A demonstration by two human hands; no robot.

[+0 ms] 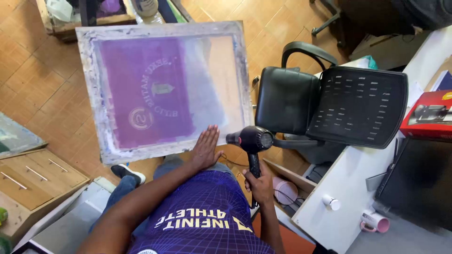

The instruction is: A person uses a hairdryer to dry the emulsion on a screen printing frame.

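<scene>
Right hand (260, 184) at 6 o'clock, fingers wrapped round the handle of a black hair dryer (252, 141), nozzle toward the purple-coated screen frame (162, 89) at 11 o'clock, probably drying it; left hand (205, 148) open flat, steadying its lower edge.

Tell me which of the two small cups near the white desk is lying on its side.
The pink-rimmed mug at the desk's lower edge lies sideways; the white cup stands upright.

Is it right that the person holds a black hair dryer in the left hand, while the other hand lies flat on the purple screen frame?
No. The black hair dryer is in the right hand; the left hand lies flat on the purple screen frame. The head view shows it.
</scene>
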